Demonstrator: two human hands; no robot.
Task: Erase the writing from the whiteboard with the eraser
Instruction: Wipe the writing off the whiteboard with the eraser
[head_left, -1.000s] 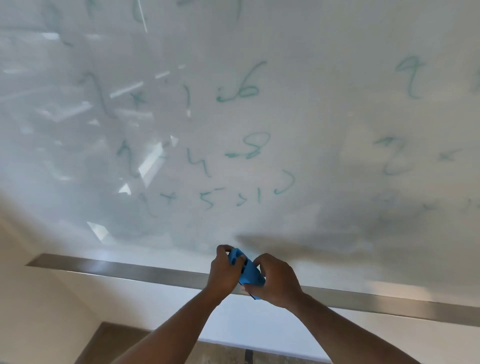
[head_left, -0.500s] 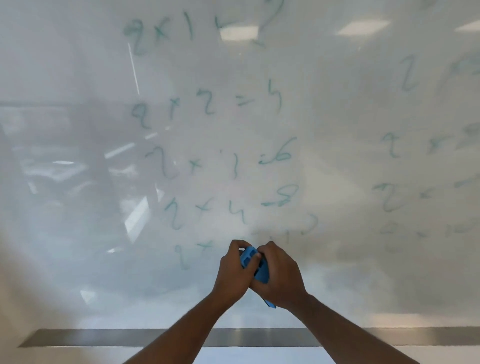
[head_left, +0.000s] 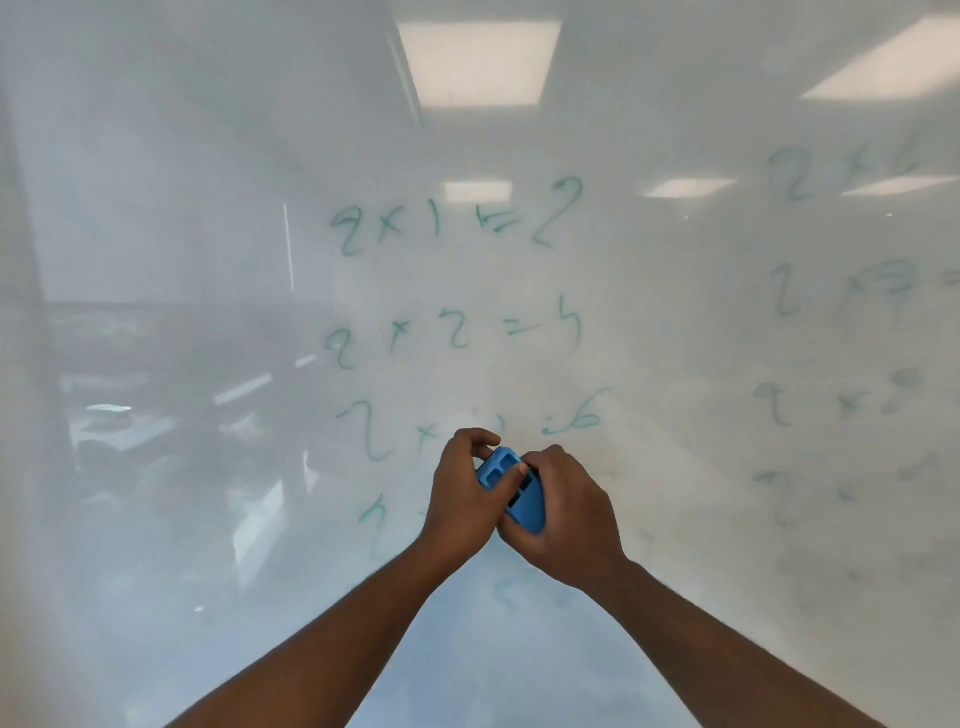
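eraser (head_left: 511, 491): blue plastic block, ribbed back with rectangular recesses facing the camera; sits low centre of the view, in front of the board, over the third and fourth written lines
eraser long axis: runs diagonally, upper-left end near the left fingertips, lower-right end down by the right palm; upper-left end points up toward the "6" row
eraser contact: cannot tell if its wiping face touches the board, that side is hidden
left hand (head_left: 462, 499): fingers curled round the upper-left end of the eraser, thumb laid across the recessed back, gripping it
right hand (head_left: 569, 512): fingers wrapped round the lower-right part of the eraser from the right side, gripping it; knuckles toward the camera
hands relation: pressed together, touching each other along the eraser, forearms coming up from the bottom edge in a V
whiteboard (head_left: 208, 208): glossy white surface, fills the whole view, faint smudging across it
writing (head_left: 452, 332): green marker, times-table lines in a column, "2 x 1 = 2" on top, "2 x 2 = 4" below, next row partly covered by the hands; second fainter column at the right edge; a smeared green mark just below the hands
ceiling light reflections (head_left: 478, 62): bright rectangles mirrored in the upper board, more at upper right; dim room reflection on the left side
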